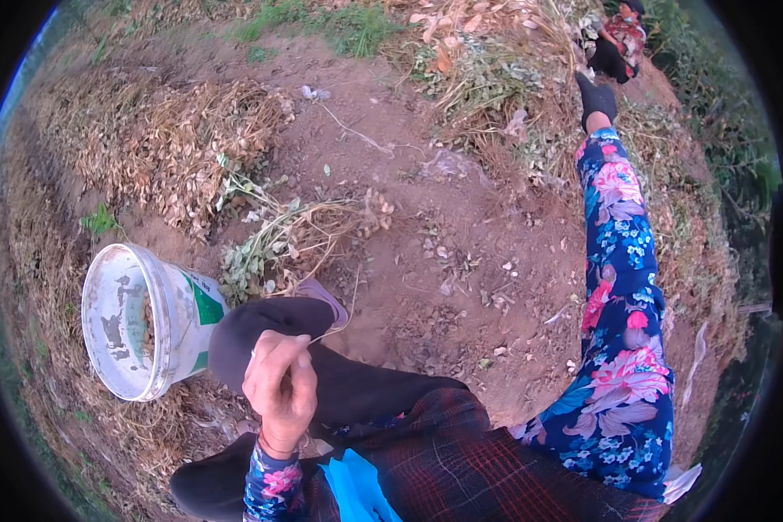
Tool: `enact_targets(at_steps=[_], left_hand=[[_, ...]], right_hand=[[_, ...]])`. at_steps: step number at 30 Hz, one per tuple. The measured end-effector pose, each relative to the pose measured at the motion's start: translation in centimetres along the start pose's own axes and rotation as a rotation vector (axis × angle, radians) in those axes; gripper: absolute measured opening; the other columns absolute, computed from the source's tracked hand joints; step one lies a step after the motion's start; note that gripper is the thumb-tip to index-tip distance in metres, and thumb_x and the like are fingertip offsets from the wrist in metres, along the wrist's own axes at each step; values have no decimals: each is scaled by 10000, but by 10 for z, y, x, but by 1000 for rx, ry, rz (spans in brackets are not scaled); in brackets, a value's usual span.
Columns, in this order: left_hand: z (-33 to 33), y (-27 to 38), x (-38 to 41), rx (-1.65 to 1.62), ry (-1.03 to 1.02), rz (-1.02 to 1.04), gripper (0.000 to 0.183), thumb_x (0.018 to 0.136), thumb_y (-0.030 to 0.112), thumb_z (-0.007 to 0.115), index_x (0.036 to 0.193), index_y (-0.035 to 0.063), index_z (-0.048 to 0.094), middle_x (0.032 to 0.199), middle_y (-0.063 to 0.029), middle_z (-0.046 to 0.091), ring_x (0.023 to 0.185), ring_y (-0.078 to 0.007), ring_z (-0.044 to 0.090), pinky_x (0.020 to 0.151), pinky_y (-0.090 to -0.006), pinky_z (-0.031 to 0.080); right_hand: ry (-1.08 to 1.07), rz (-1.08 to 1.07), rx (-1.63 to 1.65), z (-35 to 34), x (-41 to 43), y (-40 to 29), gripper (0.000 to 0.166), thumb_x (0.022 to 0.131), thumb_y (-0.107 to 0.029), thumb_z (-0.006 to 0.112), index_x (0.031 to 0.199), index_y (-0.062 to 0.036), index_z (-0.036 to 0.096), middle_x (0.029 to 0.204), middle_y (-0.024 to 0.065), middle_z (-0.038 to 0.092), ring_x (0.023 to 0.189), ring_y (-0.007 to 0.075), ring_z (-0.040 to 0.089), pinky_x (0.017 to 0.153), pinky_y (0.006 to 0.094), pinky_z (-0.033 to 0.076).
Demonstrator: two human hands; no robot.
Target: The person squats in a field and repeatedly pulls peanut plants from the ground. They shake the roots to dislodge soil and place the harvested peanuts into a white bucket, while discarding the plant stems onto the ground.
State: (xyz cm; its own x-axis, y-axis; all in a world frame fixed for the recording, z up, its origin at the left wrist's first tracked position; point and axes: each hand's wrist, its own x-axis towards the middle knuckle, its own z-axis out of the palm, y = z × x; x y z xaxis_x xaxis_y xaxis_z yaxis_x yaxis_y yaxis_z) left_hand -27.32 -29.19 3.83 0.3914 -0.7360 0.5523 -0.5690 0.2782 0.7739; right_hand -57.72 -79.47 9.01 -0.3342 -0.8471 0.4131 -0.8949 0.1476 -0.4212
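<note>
My left hand [282,377] is bare and raised over my bent, dark-trousered knee. Its thumb and fingertips pinch a thin dry stem [351,307]. A pulled plant [293,238], which looks like a peanut plant with pods at its root end, lies on the soil beyond the knee. My right hand [597,101], in a dark glove, reaches far out at the upper right to the edge of a heap of plants [496,78]; its fingers are too small to read. Left of my knee, a white plastic bucket [160,323] leans in view, with some tan pods inside.
Another heap of dried plants [189,143] lies at the upper left. Bare soil [430,307] with scattered dry leaves and scraps of plastic film [453,163] spreads before me. A person [620,42] sits at the far upper right, beside green bushes [711,98].
</note>
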Motion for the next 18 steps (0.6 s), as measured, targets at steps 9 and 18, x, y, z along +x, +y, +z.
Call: enact_targets(at_steps=[9,18], left_hand=[[-71,-30,-17,-48,600,-281,145,855,-2,446,987,-15,506,741,-40,486,594,-80,418,523,-194,362],[-234,-74,-18,696,526,-420,241,874,77,491,1104,17,528,870,-20,564,749,-74,513,678,-202,432]], right_hand=[[-924,-148,478,119,-136,52,247,724,-216,617,875,-21,619,699,68,605,655,122,573,602,274,447],[-1091,-637,178,224,-355,-19,565,606,-258,709,1104,-69,522,1123,140,537,1029,271,514,859,353,410]])
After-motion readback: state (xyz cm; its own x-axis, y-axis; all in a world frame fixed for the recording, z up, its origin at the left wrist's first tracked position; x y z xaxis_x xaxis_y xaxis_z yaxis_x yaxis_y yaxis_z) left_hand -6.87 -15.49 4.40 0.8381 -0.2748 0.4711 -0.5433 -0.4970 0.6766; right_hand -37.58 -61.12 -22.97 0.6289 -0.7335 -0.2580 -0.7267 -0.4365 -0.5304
